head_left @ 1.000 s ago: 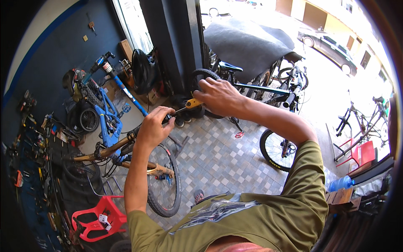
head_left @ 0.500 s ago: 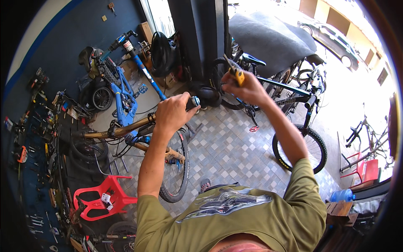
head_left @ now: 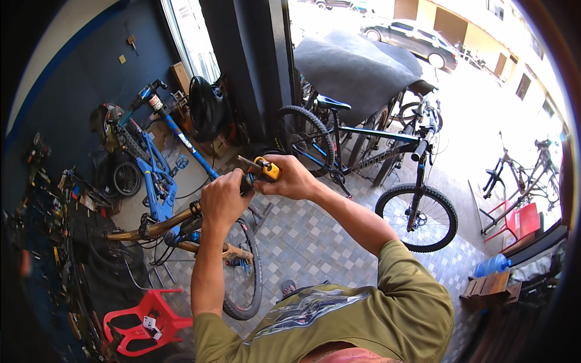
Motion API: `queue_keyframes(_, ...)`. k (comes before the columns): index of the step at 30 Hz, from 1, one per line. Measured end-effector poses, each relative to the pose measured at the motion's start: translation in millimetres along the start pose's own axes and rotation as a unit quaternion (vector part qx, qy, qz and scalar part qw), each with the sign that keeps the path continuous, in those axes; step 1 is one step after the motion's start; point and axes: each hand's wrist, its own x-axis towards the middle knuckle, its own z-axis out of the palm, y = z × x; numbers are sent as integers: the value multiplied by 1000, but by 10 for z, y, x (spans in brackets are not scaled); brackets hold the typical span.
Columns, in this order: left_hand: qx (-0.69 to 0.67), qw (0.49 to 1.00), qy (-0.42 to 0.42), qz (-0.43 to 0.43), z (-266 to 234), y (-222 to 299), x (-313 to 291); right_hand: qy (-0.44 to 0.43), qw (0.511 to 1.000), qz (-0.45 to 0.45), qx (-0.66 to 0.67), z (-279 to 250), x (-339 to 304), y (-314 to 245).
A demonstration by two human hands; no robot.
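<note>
My left hand [head_left: 223, 196] is wrapped around the dark grip [head_left: 246, 183] at the end of a gold-brown bicycle handlebar [head_left: 172, 218]. My right hand [head_left: 292, 179] is closed on a yellow hand tool [head_left: 270, 171] with a thin metal piece [head_left: 248, 161] sticking out to the left; its exact kind is unclear. The right fingers sit against the grip's end, right beside the left hand, and partly hide it. Below the handlebar are the bike's gold fork [head_left: 236, 253] and front wheel [head_left: 257, 284]. The blue frame [head_left: 158, 193] stands behind.
A blue post [head_left: 184, 140] rises beyond the handlebar. Tools line the dark wall at left, above a red plastic chair [head_left: 148, 320]. At right, a black mountain bike [head_left: 378, 148] stands near a grey cover [head_left: 357, 72]. A blue water bottle [head_left: 491, 265] lies far right on wood.
My right hand has come down and left with the yellow tool, from held up and apart to meeting the grip's end. My left hand stays on the grip. The whole view has shifted.
</note>
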Motion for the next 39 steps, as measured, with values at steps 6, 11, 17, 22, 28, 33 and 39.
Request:
queue_keyframes(6, 15, 1000, -5, -3, 13, 21, 11, 44, 997, -43, -43, 45, -9, -58)
queue_keyframes(11, 51, 999, -8, 19, 58, -7, 5, 30, 995, -87, -28, 81, 26, -13)
queue_keyframes(17, 45, 999, -17, 15, -15, 35, -50, -56, 991, -116, 45, -31, 60, 10)
queue_keyframes(22, 44, 999, -13, 11, -31, 73, -101, -51, 992, -70, 89, 22, -13, 37)
queue_keyframes(28, 14, 1000, -15, 22, -30, 38, -152, -50, 995, -63, 66, 88, -55, 52)
queue_keyframes(33, 8, 999, -9, 38, -111, 75, -207, -93, 989, -101, 52, 65, 40, -1)
queue_keyframes(39, 12, 998, -3, 67, -123, 45, -256, -130, 984, -125, 9, -11, 106, -5)
